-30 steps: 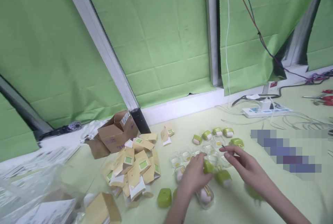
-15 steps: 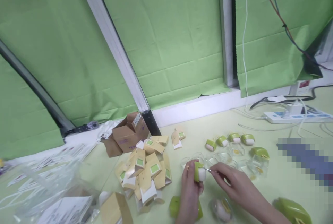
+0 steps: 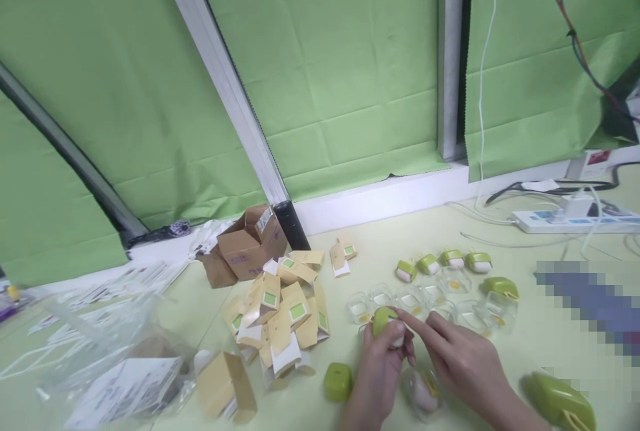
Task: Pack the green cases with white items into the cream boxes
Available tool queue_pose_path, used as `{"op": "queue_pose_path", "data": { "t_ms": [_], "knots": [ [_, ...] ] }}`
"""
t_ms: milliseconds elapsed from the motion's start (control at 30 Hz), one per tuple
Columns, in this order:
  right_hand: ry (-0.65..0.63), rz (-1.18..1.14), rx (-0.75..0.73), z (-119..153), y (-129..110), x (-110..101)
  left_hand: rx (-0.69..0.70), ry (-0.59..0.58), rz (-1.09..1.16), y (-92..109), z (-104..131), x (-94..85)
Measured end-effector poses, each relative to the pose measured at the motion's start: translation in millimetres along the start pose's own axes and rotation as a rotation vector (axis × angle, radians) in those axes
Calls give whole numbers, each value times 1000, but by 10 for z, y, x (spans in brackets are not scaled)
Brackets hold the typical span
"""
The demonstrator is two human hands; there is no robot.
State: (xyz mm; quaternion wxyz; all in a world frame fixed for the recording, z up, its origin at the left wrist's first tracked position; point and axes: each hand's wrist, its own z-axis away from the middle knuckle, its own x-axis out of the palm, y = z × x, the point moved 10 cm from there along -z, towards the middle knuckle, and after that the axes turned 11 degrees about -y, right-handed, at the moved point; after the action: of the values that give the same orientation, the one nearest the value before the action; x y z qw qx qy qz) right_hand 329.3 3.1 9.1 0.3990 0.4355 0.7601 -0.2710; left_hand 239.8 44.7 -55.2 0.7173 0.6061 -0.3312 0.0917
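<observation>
My left hand (image 3: 377, 367) is wrapped round a small green and white case (image 3: 384, 319), low in the view right of centre. The index finger of my right hand (image 3: 463, 354) reaches to the top of that case, its other fingers curled; anything held in them is hidden. A green square piece (image 3: 338, 381) lies left of my left wrist. Between my hands, nearer me, is a clear container with a whitish item (image 3: 424, 392). Behind them stand clear plastic cups (image 3: 410, 299) and a row of green and white cases (image 3: 453, 259).
Folded tan boxes (image 3: 295, 314) are heaped left of my hands, with a brown carton (image 3: 250, 247) behind. Clear plastic bags (image 3: 125, 364) lie at the left. A white power strip (image 3: 545, 221) with cables is at the back right; a large green case (image 3: 563, 399) sits front right.
My left hand has turned the case, so its green side faces up. The thin metal tool at my right fingertips no longer shows, and my right index finger now touches the case.
</observation>
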Motion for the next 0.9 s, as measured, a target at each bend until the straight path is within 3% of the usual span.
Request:
{"op": "queue_pose_path", "data": {
  "t_ms": [167, 367, 467, 567, 667, 767, 900],
  "knots": [
    [22, 63, -16, 3, -58, -29, -68, 5, -13, -10, 18, 58],
    [12, -56, 19, -5, 14, -30, -51, 8, -171, 82, 28, 49],
    [-61, -284, 95, -31, 116, 21, -32, -17, -205, 134, 46, 55],
    [-225, -606, 295, -78, 255, 218, 2, -65, -173, 206, 66, 90],
    [-336, -831, 394, -214, 238, 362, 58, -55, -209, 337, 81, 66],
    [-374, -973, 340, -473, 120, 413, 102, 38, -263, 484, 83, -76],
    [-393, -983, 305, -768, 59, 519, 197, 264, -170, 675, 108, -441]
  ]
}}
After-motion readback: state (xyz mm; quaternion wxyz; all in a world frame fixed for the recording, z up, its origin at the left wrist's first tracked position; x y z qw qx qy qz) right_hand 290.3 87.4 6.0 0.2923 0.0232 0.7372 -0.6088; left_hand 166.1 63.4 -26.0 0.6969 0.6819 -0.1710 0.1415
